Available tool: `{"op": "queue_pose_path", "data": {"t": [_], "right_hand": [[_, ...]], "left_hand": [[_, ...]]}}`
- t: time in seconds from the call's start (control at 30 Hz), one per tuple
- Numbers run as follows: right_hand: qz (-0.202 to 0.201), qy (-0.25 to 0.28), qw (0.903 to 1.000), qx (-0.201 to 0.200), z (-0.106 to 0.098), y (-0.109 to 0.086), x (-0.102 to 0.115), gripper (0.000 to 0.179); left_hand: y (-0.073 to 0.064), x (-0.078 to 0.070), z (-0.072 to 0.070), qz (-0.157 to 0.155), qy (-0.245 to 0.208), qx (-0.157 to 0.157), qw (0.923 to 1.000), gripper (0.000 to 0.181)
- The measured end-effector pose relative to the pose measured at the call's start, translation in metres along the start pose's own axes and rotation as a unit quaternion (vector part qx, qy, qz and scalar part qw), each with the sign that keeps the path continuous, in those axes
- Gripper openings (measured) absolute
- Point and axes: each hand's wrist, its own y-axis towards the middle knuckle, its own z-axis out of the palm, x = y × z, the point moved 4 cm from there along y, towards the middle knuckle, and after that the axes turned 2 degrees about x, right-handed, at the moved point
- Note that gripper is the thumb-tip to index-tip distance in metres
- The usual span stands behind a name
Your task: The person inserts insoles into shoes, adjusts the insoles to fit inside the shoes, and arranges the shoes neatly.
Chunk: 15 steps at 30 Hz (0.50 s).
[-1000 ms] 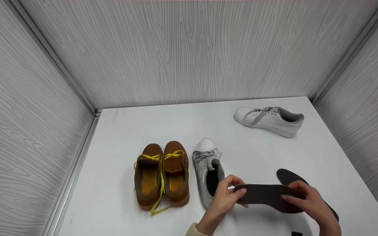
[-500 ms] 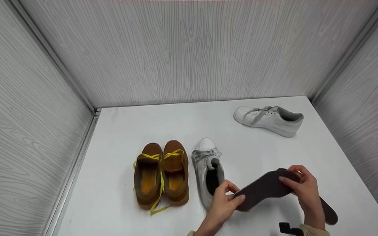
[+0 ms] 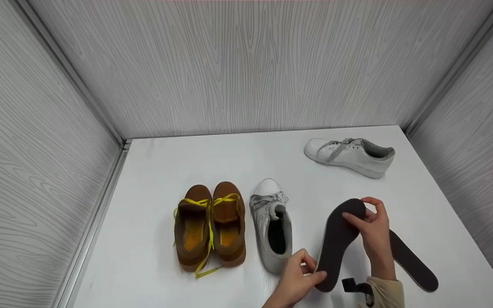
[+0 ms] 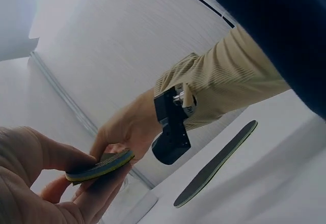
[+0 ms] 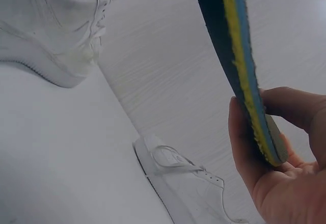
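A dark insole (image 3: 336,244) is held above the table between both hands, its wide end up and away. My left hand (image 3: 295,278) pinches the narrow heel end between thumb and fingers. At the wide toe end, my right hand (image 3: 372,226) grips the edge, thumb on top. In the right wrist view the insole's edge (image 5: 244,76) shows yellow and blue layers. A second dark insole (image 3: 413,261) lies flat on the table to the right, partly behind the right forearm. Left of the hands stands a white sneaker (image 3: 272,239) with grey laces, its opening toward me.
A pair of brown shoes (image 3: 229,214) with yellow laces stands left of the white sneaker. Another white sneaker (image 3: 349,156) sits at the back right of the white table (image 3: 212,158). Grey wood-grain panels (image 3: 246,68) rise behind and at both sides.
The held insole has turned from lying crosswise to pointing away from me. My right hand has moved up and left, and my left hand slightly down. The shoes have stayed put.
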Motion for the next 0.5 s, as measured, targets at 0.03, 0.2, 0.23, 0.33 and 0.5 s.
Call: {"op": "queue_pose_path", "data": {"t": [0.03,0.2,0.23,0.33,0.5], "right_hand": [[-0.002,0.0,1.0,0.003,0.005,0.001,-0.001,0.059],[-0.01,-0.013,0.9996,0.022,0.026,0.003,-0.005,0.059],[-0.011,-0.018,0.9994,0.029,0.03,0.003,-0.006,0.06],[-0.021,-0.037,0.9977,0.052,0.042,0.002,-0.008,0.061],[-0.034,-0.094,0.9904,0.094,0.059,-0.004,-0.01,0.067]], "left_hand": [[0.0,0.001,0.0,-0.001,0.001,0.004,1.0,0.026],[-0.001,0.005,0.0,-0.008,0.009,0.022,0.9997,0.03],[-0.001,0.006,0.0,-0.009,0.013,0.023,0.9996,0.031],[-0.001,0.007,-0.001,-0.008,0.013,0.017,0.9997,0.033],[-0.002,0.006,-0.004,0.002,0.014,0.007,0.9999,0.034]]}}
